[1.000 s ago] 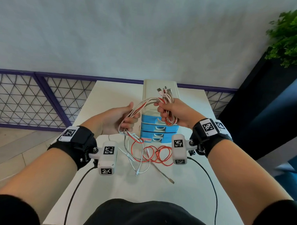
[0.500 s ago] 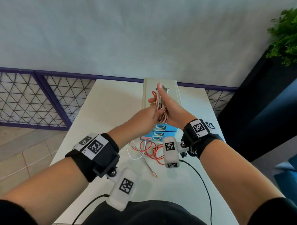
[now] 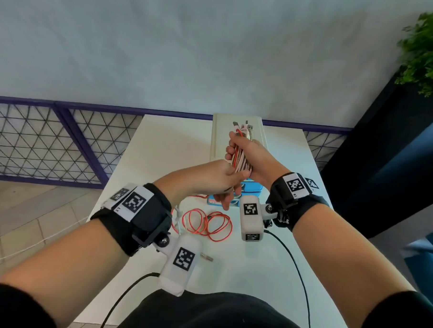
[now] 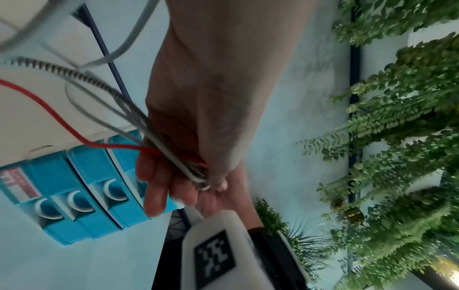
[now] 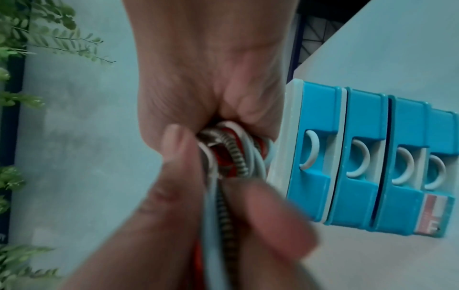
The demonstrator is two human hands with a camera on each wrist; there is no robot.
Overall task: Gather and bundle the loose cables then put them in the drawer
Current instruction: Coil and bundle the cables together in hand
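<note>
A folded bundle of cables [image 3: 241,157], red, white and braided, stands upright in my right hand [image 3: 235,152], which grips it above the drawer unit [image 3: 219,139]. My left hand [image 3: 230,186] meets the bundle's lower end and pinches the strands trailing from it. The left wrist view shows those strands [image 4: 171,157] running through my left hand [image 4: 186,176]. Seen from the right wrist, the coil [image 5: 231,157] sits in my right hand [image 5: 198,127]. The tail of the red cable [image 3: 207,223] lies looped on the table. All blue drawers [image 5: 360,157] are closed.
The white table [image 3: 161,149] holds the drawer unit at its far middle. A metal plug [image 3: 206,257] lies near my left wrist camera. A purple mesh railing [image 3: 62,142] runs behind the table and a green plant [image 3: 428,56] stands at the right.
A second ago my hands were apart with a cable loop between them. My left hand has since come to the bundle in my right hand and slid to its lower end.
</note>
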